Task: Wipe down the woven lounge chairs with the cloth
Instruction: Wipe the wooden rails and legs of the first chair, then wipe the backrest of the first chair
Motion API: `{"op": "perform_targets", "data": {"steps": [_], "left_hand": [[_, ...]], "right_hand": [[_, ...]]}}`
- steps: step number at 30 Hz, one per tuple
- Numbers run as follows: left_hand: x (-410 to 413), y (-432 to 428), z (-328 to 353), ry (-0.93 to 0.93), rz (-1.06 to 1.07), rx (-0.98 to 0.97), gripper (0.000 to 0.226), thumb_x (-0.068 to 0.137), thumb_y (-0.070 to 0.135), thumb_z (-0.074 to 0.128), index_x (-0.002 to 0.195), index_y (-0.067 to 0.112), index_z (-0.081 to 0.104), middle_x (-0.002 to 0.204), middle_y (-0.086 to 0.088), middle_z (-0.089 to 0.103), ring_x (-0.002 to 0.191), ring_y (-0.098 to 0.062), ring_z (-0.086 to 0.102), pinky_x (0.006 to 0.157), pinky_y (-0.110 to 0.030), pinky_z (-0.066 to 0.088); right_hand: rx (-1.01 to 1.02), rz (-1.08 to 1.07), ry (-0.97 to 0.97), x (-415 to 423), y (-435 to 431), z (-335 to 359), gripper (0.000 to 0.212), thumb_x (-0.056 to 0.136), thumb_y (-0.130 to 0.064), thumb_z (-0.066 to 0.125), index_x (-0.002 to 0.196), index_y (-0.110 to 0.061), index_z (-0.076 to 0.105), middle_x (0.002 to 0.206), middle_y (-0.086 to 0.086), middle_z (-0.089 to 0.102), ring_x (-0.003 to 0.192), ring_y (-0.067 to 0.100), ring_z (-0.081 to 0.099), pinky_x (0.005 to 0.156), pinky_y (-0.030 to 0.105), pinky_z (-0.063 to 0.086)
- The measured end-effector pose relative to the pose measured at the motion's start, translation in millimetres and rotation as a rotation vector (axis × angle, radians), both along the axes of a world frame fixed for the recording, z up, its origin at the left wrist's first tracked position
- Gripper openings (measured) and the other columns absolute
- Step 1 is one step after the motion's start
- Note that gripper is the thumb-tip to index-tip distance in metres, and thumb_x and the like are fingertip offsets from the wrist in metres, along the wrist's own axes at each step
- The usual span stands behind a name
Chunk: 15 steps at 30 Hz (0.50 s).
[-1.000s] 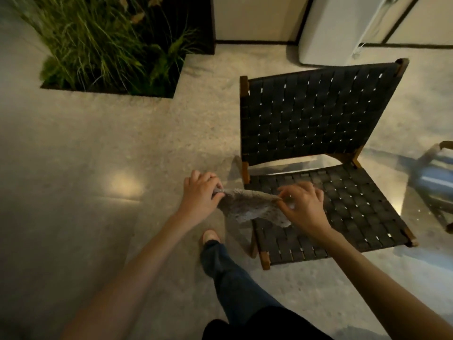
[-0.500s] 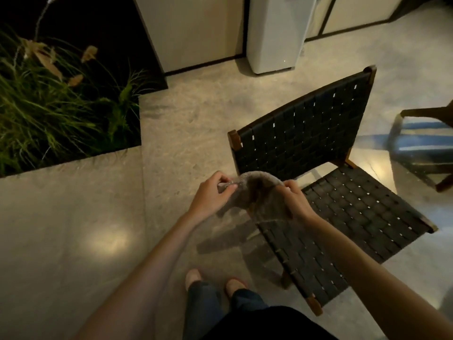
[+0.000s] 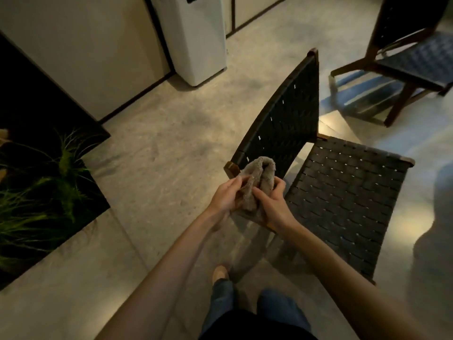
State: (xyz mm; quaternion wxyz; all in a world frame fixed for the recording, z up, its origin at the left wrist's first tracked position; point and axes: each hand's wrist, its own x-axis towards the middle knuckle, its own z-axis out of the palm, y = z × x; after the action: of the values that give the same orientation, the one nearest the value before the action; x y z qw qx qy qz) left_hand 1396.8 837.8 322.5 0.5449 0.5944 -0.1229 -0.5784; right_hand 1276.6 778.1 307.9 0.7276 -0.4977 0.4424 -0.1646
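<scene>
Gripping bunched cloth, left hand, right hand, beside chair backrest corner.

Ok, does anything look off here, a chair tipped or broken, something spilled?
Nothing stands out. The near woven chair stands upright, weave unbroken; the second chair is upright too. The floor shows only light patches, no spill. The cloth is bunched between the left hand and right hand.

Centre: grey-beige cloth, nubbly. Right of centre: near chair, black straps in a basket-weave check, brown wooden frame. Upper right: second chair, blue woven seat, dark brown frame. Floor speckled beige; appliance at top white; grass at left green.
</scene>
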Motion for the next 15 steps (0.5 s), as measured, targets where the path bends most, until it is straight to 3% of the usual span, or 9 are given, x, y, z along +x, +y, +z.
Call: {"op": "perform_targets", "data": {"steps": [3,7,11,15], "left_hand": [[18,-3,-2,0.162,-0.104,-0.071,0.034,0.104,0.023,0.029,0.135,0.019,0.044,0.132,-0.005,0.057,0.118,-0.020,0.057,0.093,-0.033,0.052],[34,-22,-8,0.143,-0.196,-0.042,0.034,0.104,0.025,0.028,0.133,0.019,0.045,0.126,-0.002,0.061,0.113,-0.017,0.061,0.088,-0.030,0.054],[52,-55,-18,-0.295,-0.181,0.026,0.026,0.103,0.026,0.033,0.114,0.023,0.056,0.114,-0.002,0.066,0.093,-0.013,0.068,0.074,-0.024,0.056],[74,-86,-41,-0.562,-0.135,0.035,0.024,0.101,0.018,0.039,0.115,0.020,0.058,0.110,0.004,0.063,0.098,-0.009,0.062,0.079,-0.023,0.054]], "right_hand": [[-0.070,-0.107,0.032,14,2,-1,0.052,0.098,-0.011,0.049,0.140,-0.021,0.021,0.120,-0.004,0.045,0.108,0.009,0.052,0.078,0.017,0.051],[-0.151,-0.240,0.063,24,-6,-5,0.040,0.095,-0.002,0.047,0.127,-0.024,0.036,0.114,-0.005,0.051,0.103,0.007,0.055,0.079,0.019,0.051],[-0.233,-0.404,0.155,19,-37,-18,0.040,0.095,-0.004,0.048,0.125,-0.029,0.039,0.104,-0.017,0.052,0.094,-0.004,0.056,0.067,0.014,0.049],[-0.342,-0.323,0.213,26,-75,-42,0.059,0.096,-0.004,0.046,0.140,-0.040,0.032,0.119,-0.017,0.051,0.096,-0.010,0.053,0.070,0.010,0.046]]}}
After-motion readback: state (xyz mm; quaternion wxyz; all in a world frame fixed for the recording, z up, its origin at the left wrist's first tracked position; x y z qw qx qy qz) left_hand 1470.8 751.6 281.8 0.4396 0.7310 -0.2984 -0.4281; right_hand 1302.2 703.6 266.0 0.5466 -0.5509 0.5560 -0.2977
